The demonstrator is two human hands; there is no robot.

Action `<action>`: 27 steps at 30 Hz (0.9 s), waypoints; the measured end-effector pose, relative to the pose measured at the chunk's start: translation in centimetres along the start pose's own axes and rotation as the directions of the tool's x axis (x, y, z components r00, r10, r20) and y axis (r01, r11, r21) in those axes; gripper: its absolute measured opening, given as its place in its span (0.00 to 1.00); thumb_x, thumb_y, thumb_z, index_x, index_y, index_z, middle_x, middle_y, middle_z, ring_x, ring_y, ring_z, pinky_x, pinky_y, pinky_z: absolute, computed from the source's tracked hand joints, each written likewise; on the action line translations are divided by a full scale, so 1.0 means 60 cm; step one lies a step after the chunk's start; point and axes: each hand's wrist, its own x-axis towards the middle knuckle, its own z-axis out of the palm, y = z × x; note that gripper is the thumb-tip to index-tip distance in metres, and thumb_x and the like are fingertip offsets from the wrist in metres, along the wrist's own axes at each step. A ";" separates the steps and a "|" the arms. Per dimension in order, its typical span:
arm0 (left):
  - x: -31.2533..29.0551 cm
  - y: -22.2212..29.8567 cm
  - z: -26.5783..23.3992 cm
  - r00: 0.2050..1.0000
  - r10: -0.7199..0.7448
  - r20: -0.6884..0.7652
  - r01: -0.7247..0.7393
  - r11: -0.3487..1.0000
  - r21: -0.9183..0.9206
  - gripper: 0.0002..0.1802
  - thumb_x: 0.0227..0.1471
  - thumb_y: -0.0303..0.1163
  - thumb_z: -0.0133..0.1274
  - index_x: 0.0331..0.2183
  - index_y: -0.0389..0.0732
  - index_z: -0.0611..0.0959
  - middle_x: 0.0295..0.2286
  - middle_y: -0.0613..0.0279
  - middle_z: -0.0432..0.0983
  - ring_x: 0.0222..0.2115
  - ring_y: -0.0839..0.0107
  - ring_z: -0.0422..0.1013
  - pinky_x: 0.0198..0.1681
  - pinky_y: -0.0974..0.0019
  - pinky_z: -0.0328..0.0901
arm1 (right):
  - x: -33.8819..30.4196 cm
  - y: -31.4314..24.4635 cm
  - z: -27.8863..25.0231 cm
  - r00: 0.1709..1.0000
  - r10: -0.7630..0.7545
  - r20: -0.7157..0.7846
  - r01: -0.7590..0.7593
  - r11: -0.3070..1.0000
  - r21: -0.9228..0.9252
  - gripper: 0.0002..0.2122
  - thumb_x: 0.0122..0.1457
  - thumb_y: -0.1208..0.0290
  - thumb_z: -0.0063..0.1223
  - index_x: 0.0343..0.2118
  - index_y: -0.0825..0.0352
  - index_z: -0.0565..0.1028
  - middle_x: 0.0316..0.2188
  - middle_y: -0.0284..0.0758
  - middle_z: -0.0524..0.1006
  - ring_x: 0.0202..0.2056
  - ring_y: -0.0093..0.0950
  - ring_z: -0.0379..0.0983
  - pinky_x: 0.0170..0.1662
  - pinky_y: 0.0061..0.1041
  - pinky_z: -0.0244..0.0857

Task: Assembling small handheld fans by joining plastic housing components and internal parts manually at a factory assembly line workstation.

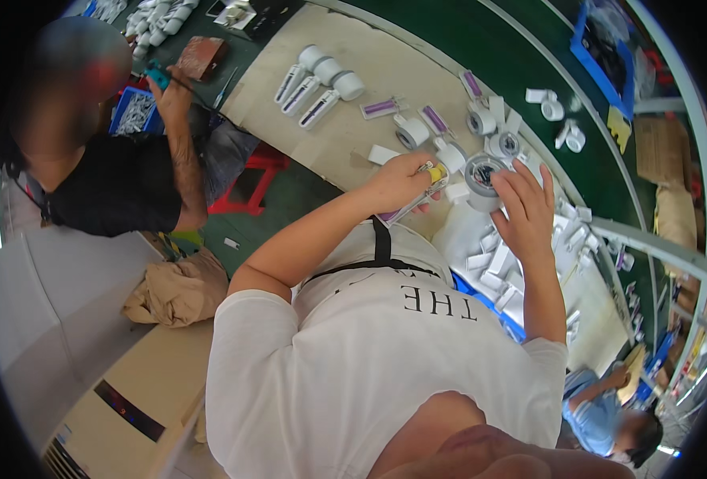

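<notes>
— Where are the hands?

— Close together over the near edge of the table (pixel 401 49), the left hand (pixel 400 182) and the right hand (pixel 525 211) reaching out in front of a white shirt (pixel 385 343)

— What does the left one hold?

— A clear strip (pixel 407 209) marked with purple, its fingers closed around it, one end slanting back toward the shirt; a yellow piece (pixel 436 172) shows at the upper end of the grip

— And the right?

— Its fingers are spread, their tips at the rim of a round part (pixel 482 172), grey and white with a dark centre; whether they grip it or only touch it, I cannot tell

— What lies around them?

— Three white units (pixel 319 89) side by side on the table, well to the left; nearer, purple-marked strips (pixel 380 108) and several white rings (pixel 411 133), with a heap of white pieces (pixel 501 257) around the right forearm

— Who else is at work?

— To the left, a co-worker in black sleeves (pixel 122 188) grips a teal tool (pixel 158 77) near a blue bin (pixel 152 121) of small parts, a red stool (pixel 272 160) alongside; at lower right, another person in a blue sleeve (pixel 591 407) has a hand at a tan sheet (pixel 632 375)
</notes>
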 end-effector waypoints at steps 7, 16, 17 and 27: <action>0.000 -0.005 0.020 0.998 0.024 0.051 -0.033 0.982 0.183 0.14 0.42 0.32 0.47 0.32 0.34 0.72 0.23 0.56 0.72 0.19 0.73 0.69 0.22 0.70 0.65 | -0.046 0.001 0.019 0.988 0.032 -0.152 -0.048 0.993 -0.105 0.27 0.29 0.75 0.59 0.40 0.55 0.71 0.36 0.26 0.69 0.37 0.26 0.65 0.53 0.42 0.48; 0.018 -0.002 0.033 0.959 0.223 0.174 -0.283 0.743 0.607 0.15 0.38 0.31 0.49 0.30 0.32 0.71 0.20 0.54 0.70 0.20 0.67 0.69 0.23 0.66 0.62 | -0.060 -0.005 -0.015 0.947 0.283 0.149 -0.319 0.881 0.350 0.28 0.37 0.75 0.58 0.47 0.61 0.66 0.41 0.39 0.66 0.46 0.37 0.62 0.49 0.34 0.58; 0.020 0.005 0.040 0.957 0.198 0.211 -0.289 0.698 0.655 0.14 0.38 0.32 0.49 0.28 0.32 0.72 0.20 0.51 0.70 0.21 0.59 0.69 0.25 0.61 0.62 | -0.062 -0.002 -0.020 0.942 0.301 0.146 -0.334 0.877 0.344 0.28 0.37 0.75 0.58 0.47 0.61 0.66 0.41 0.39 0.66 0.46 0.37 0.62 0.49 0.34 0.58; 0.036 -0.004 0.065 0.936 -0.087 0.340 -0.212 0.633 0.745 0.14 0.39 0.30 0.47 0.31 0.34 0.67 0.20 0.45 0.69 0.23 0.49 0.67 0.26 0.55 0.60 | -0.088 0.060 0.036 0.845 0.116 0.521 -0.522 0.388 0.760 0.22 0.48 0.67 0.53 0.49 0.57 0.67 0.45 0.34 0.62 0.45 0.29 0.60 0.43 0.23 0.58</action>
